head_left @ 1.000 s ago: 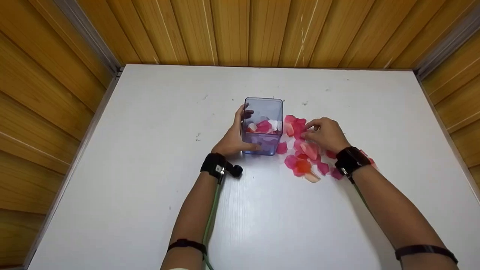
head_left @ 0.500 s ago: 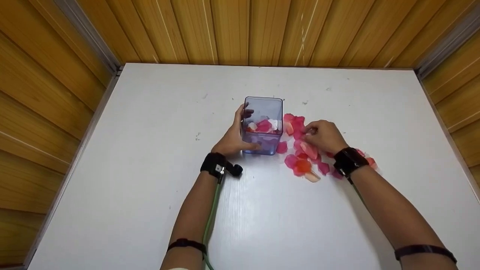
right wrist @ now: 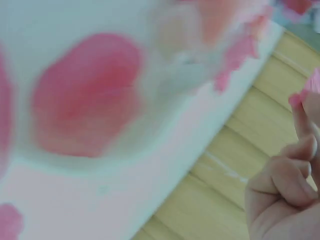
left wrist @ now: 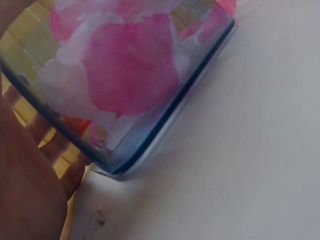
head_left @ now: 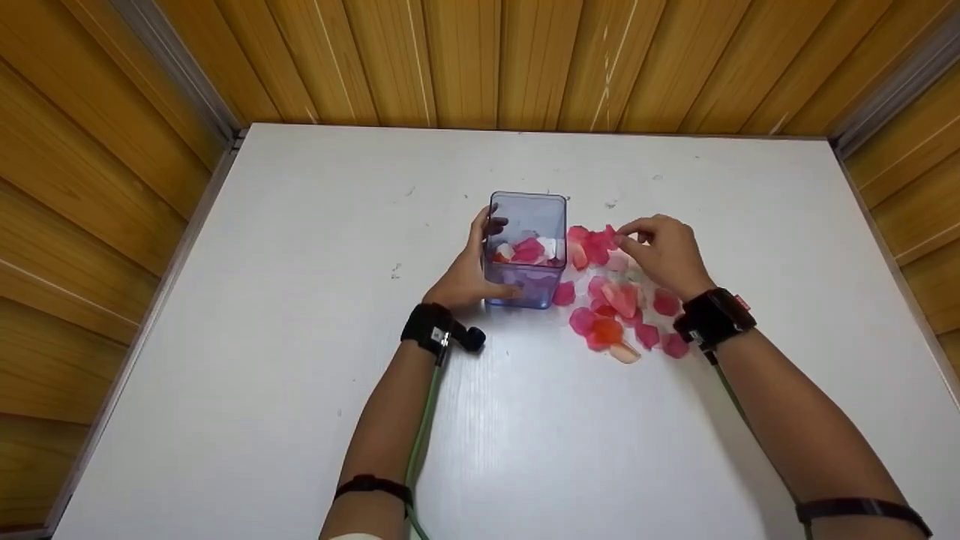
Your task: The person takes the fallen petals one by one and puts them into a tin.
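Note:
A clear bluish plastic box (head_left: 527, 229) stands on the table with its mouth toward me. Pink, white and red petals (head_left: 527, 250) lie inside it. My left hand (head_left: 463, 276) grips the box from its left side, thumb along the front and fingers behind; in the left wrist view, petals (left wrist: 132, 65) show through the box wall. To the right of the box, my right hand (head_left: 667, 251) pinches a pink petal (head_left: 611, 237) between thumb and forefinger. That petal (right wrist: 313, 82) also shows at the fingertips in the right wrist view.
Loose pink, red and peach petals (head_left: 621, 300) are spread on the white table (head_left: 570, 435) right of the box, some overlapping. Wood-look panels (head_left: 465, 64) rise behind the table and at both sides. Green cables run along both forearms.
My right hand has risen slightly away from the pile with a pink petal between its fingertips, uncovering petals beneath it. My left hand and the box stay in place.

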{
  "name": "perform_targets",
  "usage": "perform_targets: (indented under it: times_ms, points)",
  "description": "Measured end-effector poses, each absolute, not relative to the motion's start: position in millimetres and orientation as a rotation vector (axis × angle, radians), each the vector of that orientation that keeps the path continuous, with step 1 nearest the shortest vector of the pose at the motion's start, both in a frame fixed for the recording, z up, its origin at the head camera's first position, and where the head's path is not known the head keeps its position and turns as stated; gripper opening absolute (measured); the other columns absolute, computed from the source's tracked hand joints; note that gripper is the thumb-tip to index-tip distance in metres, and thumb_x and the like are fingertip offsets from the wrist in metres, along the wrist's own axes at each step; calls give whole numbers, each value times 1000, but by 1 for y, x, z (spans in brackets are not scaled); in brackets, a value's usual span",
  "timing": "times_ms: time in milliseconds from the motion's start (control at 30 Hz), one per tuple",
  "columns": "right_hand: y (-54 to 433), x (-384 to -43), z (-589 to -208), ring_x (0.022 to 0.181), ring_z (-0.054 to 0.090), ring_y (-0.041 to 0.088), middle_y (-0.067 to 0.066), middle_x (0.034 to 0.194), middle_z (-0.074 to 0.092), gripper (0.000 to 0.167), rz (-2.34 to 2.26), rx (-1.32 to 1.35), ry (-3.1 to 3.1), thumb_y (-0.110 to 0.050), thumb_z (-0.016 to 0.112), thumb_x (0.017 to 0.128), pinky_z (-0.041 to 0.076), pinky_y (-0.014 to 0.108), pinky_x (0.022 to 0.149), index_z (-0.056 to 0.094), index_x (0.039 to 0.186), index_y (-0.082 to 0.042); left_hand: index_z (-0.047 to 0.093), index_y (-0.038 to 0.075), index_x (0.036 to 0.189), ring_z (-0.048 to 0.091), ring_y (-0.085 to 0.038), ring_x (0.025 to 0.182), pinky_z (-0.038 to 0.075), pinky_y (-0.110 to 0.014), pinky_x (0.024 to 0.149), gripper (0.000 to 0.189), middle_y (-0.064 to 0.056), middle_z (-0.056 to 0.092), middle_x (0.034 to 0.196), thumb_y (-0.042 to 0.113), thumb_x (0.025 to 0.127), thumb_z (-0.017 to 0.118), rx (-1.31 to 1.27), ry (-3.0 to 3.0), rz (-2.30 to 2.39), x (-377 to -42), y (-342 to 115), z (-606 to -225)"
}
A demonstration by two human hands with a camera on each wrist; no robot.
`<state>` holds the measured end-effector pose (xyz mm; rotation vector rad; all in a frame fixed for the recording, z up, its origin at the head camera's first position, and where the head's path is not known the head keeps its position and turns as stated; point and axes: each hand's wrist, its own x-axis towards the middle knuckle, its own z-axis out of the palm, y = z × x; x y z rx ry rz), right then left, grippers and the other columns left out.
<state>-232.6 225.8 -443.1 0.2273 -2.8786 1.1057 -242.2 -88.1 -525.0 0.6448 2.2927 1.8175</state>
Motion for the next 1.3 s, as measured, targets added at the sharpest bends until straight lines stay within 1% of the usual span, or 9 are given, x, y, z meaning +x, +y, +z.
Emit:
perform_targets:
  times_ms: [133, 333, 533, 667, 767, 867, 1067, 1200, 1300]
  points:
    - [201, -230, -427, 90, 51, 27, 16, 96, 67, 21, 1174, 266, -2730, -19, 72, 99, 42, 36, 80, 80, 110, -3, -2, 28, 164, 29, -15, 147, 24, -45, 123, 138, -6, 31, 161, 35, 68, 97, 635, 2297, 1815, -242, -90, -525]
    - [157, -223, -409, 90, 54, 29, 14, 90, 63, 18, 1231, 440, -2665, -16, 74, 97, 44, 36, 77, 80, 107, -2, 0, 31, 164, 32, -15, 146, 26, -47, 122, 138, -5, 33, 159, 35, 67, 97, 601, 2288, 1825, -241, -90, -525]
    - [130, -231, -411, 91, 58, 29, 15, 90, 62, 18, 1054, 517, -2752, -16, 75, 96, 45, 38, 78, 81, 107, -2, 1, 30, 164, 36, -19, 144, 30, -48, 120, 136, -8, 34, 159, 36, 67, 96, 596, 2275, 1832, -241, -87, -527]
    - [126, -237, -412, 85, 55, 30, 15, 87, 60, 19, 992, 516, -2780, -17, 74, 97, 41, 37, 73, 81, 107, -2, 2, 31, 164, 38, -18, 143, 31, -45, 120, 135, -5, 35, 158, 36, 68, 96, 615, 2268, 1839, -241, -87, -527]
    - [128, -239, -412, 85, 54, 29, 14, 86, 59, 18, 1023, 515, -2747, -15, 73, 97, 40, 37, 73, 81, 106, -2, 1, 30, 164, 36, -16, 144, 30, -44, 120, 135, -4, 35, 158, 35, 67, 96, 628, 2263, 1846, -242, -87, -527]
    - [139, -241, -412, 87, 53, 29, 14, 86, 60, 17, 1068, 490, -2679, -13, 73, 97, 39, 36, 75, 81, 105, -1, 0, 28, 164, 33, -17, 145, 27, -45, 122, 137, -7, 33, 159, 35, 67, 96, 631, 2267, 1842, -242, -87, -526]
    - [179, -250, -422, 88, 54, 35, 16, 85, 60, 18, 1082, 354, -2622, -14, 73, 97, 39, 36, 76, 80, 104, 1, -1, 28, 164, 32, -16, 147, 23, -47, 123, 139, -5, 34, 158, 35, 65, 97, 605, 2290, 1821, -242, -86, -524]
    - [208, -255, -437, 93, 55, 37, 19, 92, 62, 21, 1028, 269, -2764, -15, 71, 98, 42, 39, 78, 79, 108, 2, 0, 28, 165, 30, -15, 148, 21, -48, 124, 139, -3, 34, 159, 34, 65, 98, 595, 2306, 1814, -242, -87, -524]
    - [221, -255, -449, 98, 54, 37, 21, 102, 62, 25, 990, 215, -2936, -17, 72, 97, 45, 43, 80, 77, 114, 1, 1, 29, 164, 29, -14, 149, 20, -49, 124, 139, -1, 34, 160, 35, 65, 98, 589, 2309, 1807, -242, -86, -524]
